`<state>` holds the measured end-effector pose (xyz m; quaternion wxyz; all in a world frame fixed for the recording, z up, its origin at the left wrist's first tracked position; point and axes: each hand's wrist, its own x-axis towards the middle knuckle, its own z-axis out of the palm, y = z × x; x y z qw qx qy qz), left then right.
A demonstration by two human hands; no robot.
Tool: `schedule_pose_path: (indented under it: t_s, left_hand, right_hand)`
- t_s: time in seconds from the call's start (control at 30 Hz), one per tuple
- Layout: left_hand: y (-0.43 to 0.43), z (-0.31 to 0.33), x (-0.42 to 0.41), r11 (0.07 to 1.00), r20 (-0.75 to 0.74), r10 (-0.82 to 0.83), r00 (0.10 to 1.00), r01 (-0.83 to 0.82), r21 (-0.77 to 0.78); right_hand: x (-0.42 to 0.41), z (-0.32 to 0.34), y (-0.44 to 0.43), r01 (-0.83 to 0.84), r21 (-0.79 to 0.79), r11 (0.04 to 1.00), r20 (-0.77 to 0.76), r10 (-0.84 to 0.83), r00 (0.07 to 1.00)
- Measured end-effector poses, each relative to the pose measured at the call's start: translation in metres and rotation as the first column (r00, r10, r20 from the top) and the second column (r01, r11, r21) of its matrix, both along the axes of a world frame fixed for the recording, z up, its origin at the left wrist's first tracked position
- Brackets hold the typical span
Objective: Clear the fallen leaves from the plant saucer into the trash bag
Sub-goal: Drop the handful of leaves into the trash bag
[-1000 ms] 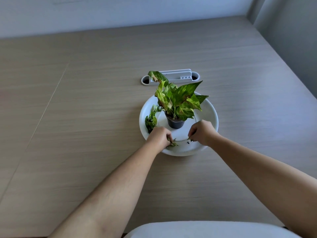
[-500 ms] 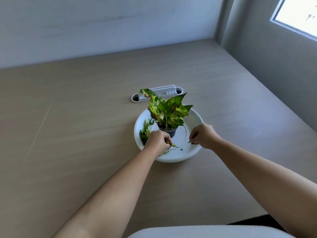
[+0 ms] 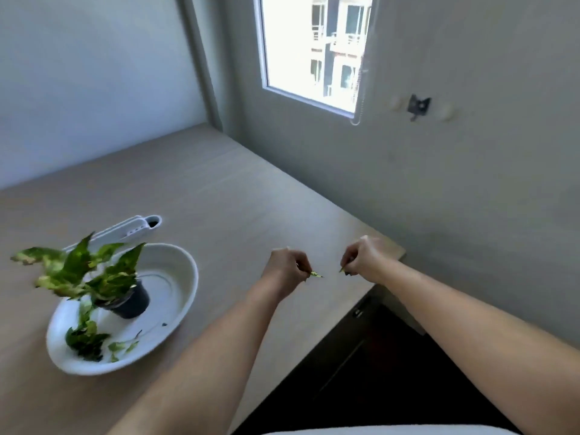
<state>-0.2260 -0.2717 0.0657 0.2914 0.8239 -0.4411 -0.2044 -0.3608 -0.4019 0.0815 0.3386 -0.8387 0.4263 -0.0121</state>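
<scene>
The white saucer [image 3: 175, 312] sits at the left of the desk [image 3: 219, 196], with a small potted plant [image 3: 94, 274] standing in it and loose leaves [image 3: 91, 340] lying at its near rim. Well to its right, over the desk's corner, the left hand [image 3: 287, 271] pinches a leaf scrap [image 3: 316, 274]; the right hand [image 3: 365, 259] pinches another scrap [image 3: 342, 270].

Bare forearms, hands [image 3: 287, 266]; no sleeves.

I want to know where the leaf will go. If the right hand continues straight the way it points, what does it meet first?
The right hand points left, toward the left hand; that hand's leaf bit probably comes first, though depth is unclear. No trash bag shows.
</scene>
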Motion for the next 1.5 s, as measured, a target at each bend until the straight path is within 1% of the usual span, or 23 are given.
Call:
schedule_pose_path:
  t_s: [0.1,0.23,0.33,0.4,0.53,0.63,0.73,0.83,0.97,1.03,1.1,1.2,1.27,1.37,1.4,1.5]
  left_hand:
    - [-0.081,-0.008,-0.085,0.979,0.024,-0.206,0.978,0.206,-0.008]
    - [-0.169,-0.022,-0.194,0.907,0.04,-0.421,0.906,0.42,0.033]
    - [-0.212,-0.031,-0.256,0.829,0.005,-0.556,0.831,0.554,0.071]
    - [-0.229,-0.038,-0.283,0.783,-0.016,-0.614,0.789,0.611,0.118]
    - [-0.263,-0.073,-0.319,0.706,-0.076,-0.676,0.733,0.673,0.219]
    - [-0.289,-0.115,-0.336,0.623,-0.122,-0.728,0.674,0.726,0.292]
    - [-0.319,-0.152,-0.351,0.556,-0.181,-0.751,0.635,0.756,0.347]
    - [-0.35,-0.182,-0.365,0.492,-0.201,-0.781,0.591,0.782,0.383]
    - [-0.369,-0.2,-0.369,0.317,-0.212,-0.854,0.475,0.799,0.511]
    - [-0.374,-0.202,-0.366,0.267,-0.208,-0.873,0.441,0.789,0.553]
    - [-0.38,-0.198,-0.363,0.27,-0.209,-0.869,0.449,0.783,0.56]
    - [-0.384,-0.185,-0.36,0.318,-0.197,-0.849,0.49,0.772,0.551]
    - [-0.382,-0.17,-0.359,0.349,-0.188,-0.838,0.512,0.768,0.536]
    - [-0.378,-0.141,-0.358,0.418,-0.136,-0.829,0.542,0.763,0.493]
    - [-0.373,-0.127,-0.355,0.461,-0.113,-0.814,0.57,0.752,0.471]
    - [-0.357,-0.096,-0.344,0.555,-0.071,-0.767,0.638,0.715,0.425]
  right_hand:
    - [-0.106,0.001,-0.059,0.169,-0.027,0.985,-0.015,-0.17,0.985]
    - [-0.241,-0.007,-0.113,0.383,0.018,0.923,-0.009,-0.383,0.924]
    - [-0.315,-0.023,-0.135,0.522,0.052,0.851,-0.025,-0.521,0.853]
    - [-0.344,-0.04,-0.14,0.578,0.081,0.812,-0.052,-0.576,0.816]
    - [-0.38,-0.086,-0.147,0.662,0.13,0.738,-0.149,-0.645,0.749]
    - [-0.395,-0.126,-0.155,0.717,0.182,0.673,-0.226,-0.681,0.697]
    - [-0.406,-0.16,-0.164,0.763,0.23,0.604,-0.239,-0.725,0.646]
    - [-0.415,-0.19,-0.18,0.805,0.255,0.535,-0.224,-0.777,0.588]
    - [-0.422,-0.213,-0.193,0.811,0.258,0.525,-0.231,-0.782,0.58]
    - [-0.424,-0.215,-0.196,0.819,0.25,0.517,-0.238,-0.787,0.57]
    - [-0.427,-0.213,-0.197,0.82,0.253,0.514,-0.25,-0.784,0.568]
    - [-0.428,-0.202,-0.2,0.822,0.269,0.502,-0.247,-0.789,0.563]
    - [-0.428,-0.187,-0.205,0.819,0.262,0.51,-0.212,-0.797,0.565]
    - [-0.423,-0.159,-0.212,0.784,0.234,0.576,-0.148,-0.776,0.614]
    - [-0.418,-0.146,-0.213,0.758,0.216,0.615,-0.121,-0.754,0.646]
    - [-0.4,-0.119,-0.214,0.702,0.181,0.689,-0.065,-0.704,0.707]
